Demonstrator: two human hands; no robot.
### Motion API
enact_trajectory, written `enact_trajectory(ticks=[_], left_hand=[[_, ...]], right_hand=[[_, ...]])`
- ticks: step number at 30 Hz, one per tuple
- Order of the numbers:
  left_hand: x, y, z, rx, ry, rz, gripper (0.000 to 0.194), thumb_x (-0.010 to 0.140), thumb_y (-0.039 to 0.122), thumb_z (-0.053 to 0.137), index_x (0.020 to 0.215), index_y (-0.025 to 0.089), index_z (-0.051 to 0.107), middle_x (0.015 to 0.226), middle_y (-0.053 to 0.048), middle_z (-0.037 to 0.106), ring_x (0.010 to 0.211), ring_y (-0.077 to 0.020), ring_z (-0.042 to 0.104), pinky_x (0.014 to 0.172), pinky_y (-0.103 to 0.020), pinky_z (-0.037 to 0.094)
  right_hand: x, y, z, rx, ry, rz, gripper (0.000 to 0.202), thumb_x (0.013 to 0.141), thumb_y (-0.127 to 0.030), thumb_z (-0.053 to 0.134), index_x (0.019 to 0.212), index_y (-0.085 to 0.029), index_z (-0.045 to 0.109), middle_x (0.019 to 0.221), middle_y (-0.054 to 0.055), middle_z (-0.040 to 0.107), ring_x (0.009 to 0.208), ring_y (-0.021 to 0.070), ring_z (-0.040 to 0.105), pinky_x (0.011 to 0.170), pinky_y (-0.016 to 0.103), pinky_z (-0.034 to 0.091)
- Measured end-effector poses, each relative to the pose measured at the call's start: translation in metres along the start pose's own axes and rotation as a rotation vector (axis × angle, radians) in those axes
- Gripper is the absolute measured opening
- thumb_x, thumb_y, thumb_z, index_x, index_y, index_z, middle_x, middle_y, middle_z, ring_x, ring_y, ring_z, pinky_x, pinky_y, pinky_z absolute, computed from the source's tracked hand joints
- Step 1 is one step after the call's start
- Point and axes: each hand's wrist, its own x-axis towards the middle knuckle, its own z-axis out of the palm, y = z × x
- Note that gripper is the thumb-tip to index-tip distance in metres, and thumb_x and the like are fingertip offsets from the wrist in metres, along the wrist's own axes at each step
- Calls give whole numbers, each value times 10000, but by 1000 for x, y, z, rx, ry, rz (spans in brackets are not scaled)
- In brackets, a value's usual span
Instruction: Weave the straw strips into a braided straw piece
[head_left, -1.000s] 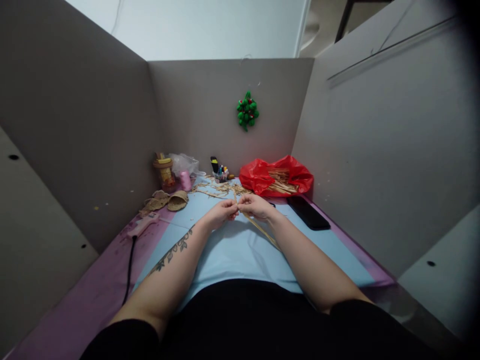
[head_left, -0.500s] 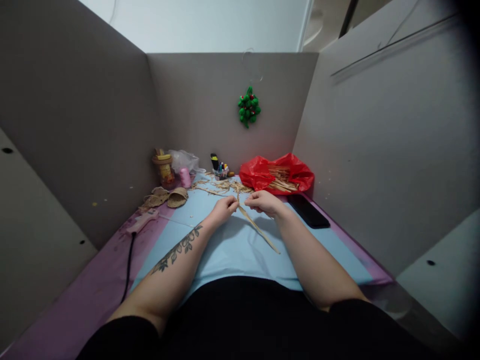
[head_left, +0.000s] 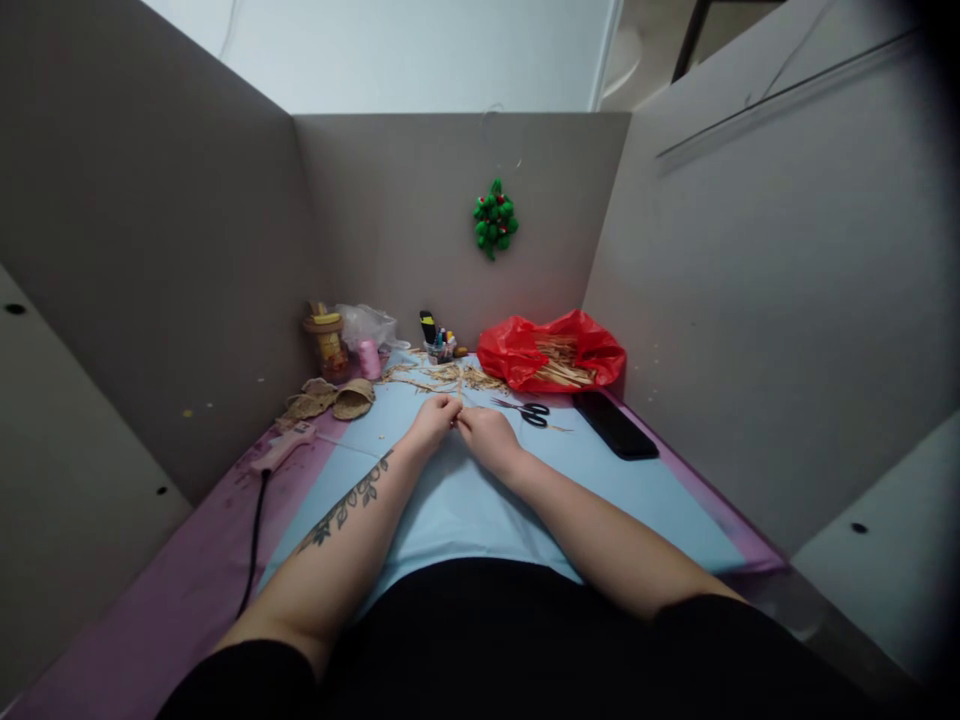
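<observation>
My left hand (head_left: 435,420) is closed in a pinch on a thin straw strand (head_left: 460,388), whose end rises above the fingertips. Touching it at the fingertips, my right hand (head_left: 486,436) is also closed on the strand; most of the strand is hidden by the fingers. Both hands are over the light blue sheet (head_left: 480,520). Dry straw scraps (head_left: 450,376) lie just beyond them. Black-handled scissors (head_left: 534,413) rest to the right of my right hand.
A red bag (head_left: 510,352) of straw and a black phone (head_left: 615,425) are on the right. A pink glue gun (head_left: 283,448), woven pieces (head_left: 354,398), a pink spool (head_left: 369,360) and a jar (head_left: 328,345) stand left. A pen holder (head_left: 441,348) is at the back.
My right hand has moved left and down to meet my left hand, uncovering the scissors. The long strand that trailed toward me between my arms no longer shows there.
</observation>
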Motion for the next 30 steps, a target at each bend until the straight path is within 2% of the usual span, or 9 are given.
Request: enact_trajectory(ticks=[4,7,10,13,16,21,26,30], left_hand=[[3,2,-5,92,22,45,188,654,290,492,535,149,454,456,55,416,452,-63,351,454,-198,270],[3,3,-5,141,15,65,208,688,318,475,570,147,478,457,54,424,439,-66,357,458,-204,280],[0,5,-1,187,-21,101,226,702,332,474,571,148,475,469,50,429,456,-71,372,473,-205,291],[-4,7,2,246,-44,145,231,708,329,468,565,147,473,482,46,430,480,-75,377,485,-205,287],[-6,8,2,294,-45,181,230,715,316,456,557,148,468,485,47,426,487,-75,367,491,-204,284],[-6,9,1,301,-73,155,221,710,297,463,545,151,454,483,50,416,476,-70,364,473,-194,296],[-5,6,0,258,-99,89,217,724,301,475,578,141,489,493,45,441,460,-62,388,449,-175,331],[-3,5,-6,219,-113,14,202,717,312,517,639,127,544,561,17,524,473,-62,434,447,-174,372]], right_hand=[[5,11,-13,299,107,134,266,794,-319,495,668,-152,659,626,26,633,595,135,527,556,232,333],[11,21,-17,530,212,274,211,726,-322,549,673,-134,629,615,17,615,593,128,521,551,223,356],[15,25,-11,787,140,359,187,650,-305,618,715,-130,612,636,20,621,581,120,533,551,224,388],[15,25,-2,1017,38,504,174,625,-294,643,671,-139,580,553,7,583,505,108,524,496,221,387],[15,25,2,1165,6,617,160,594,-255,659,610,-142,547,471,-9,534,434,94,490,445,213,371],[16,31,1,1179,5,587,156,558,-223,665,579,-149,530,431,-17,520,383,77,443,390,195,316],[17,36,3,1005,24,465,129,606,-249,613,568,-145,546,429,-35,490,384,63,414,389,186,300],[18,40,7,923,38,421,138,641,-270,575,581,-150,542,440,-40,481,386,64,406,384,185,295]])
